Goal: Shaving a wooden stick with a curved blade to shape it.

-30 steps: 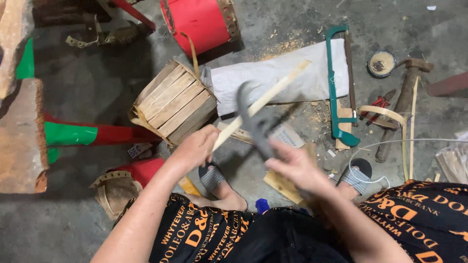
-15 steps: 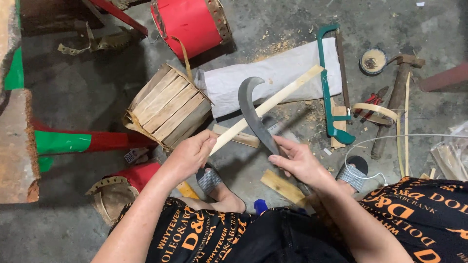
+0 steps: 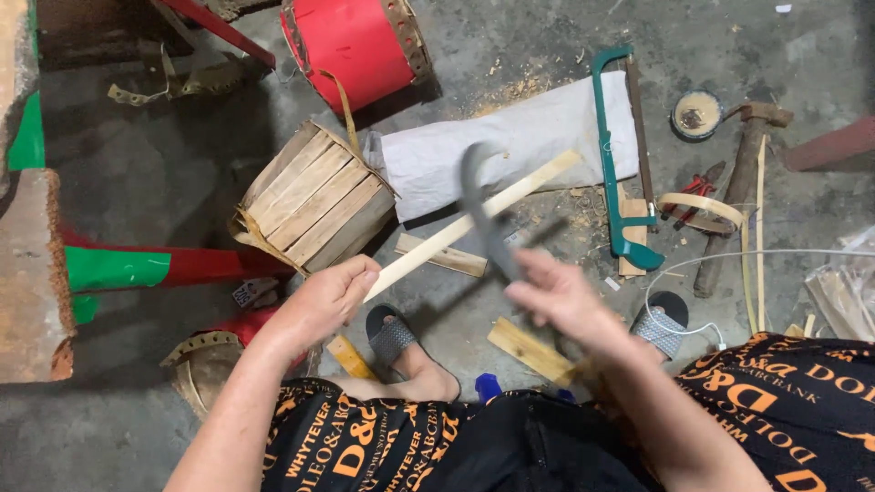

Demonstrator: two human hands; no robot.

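My left hand [image 3: 330,296] grips the near end of a long pale wooden strip [image 3: 519,189] that slants up and to the right over the floor. My right hand [image 3: 558,296] holds the handle of a curved dark knife [image 3: 480,208], its blade blurred and crossing the strip near its middle. Below the strip lie short wood offcuts [image 3: 448,256] and shavings. My foot in a grey sandal [image 3: 394,335] rests on the concrete between my hands.
A small slatted wooden barrel [image 3: 314,197] sits left of the strip, a red drum [image 3: 351,44] behind it. A grey cloth [image 3: 519,137], a green-framed hacksaw [image 3: 612,155], a hammer [image 3: 738,182], red pliers [image 3: 694,189] and a small round tin [image 3: 696,113] lie to the right.
The knife blade has swung along the strip, now blurred and crossing it nearer the middle. The view has shifted slightly; my left hand keeps its hold.
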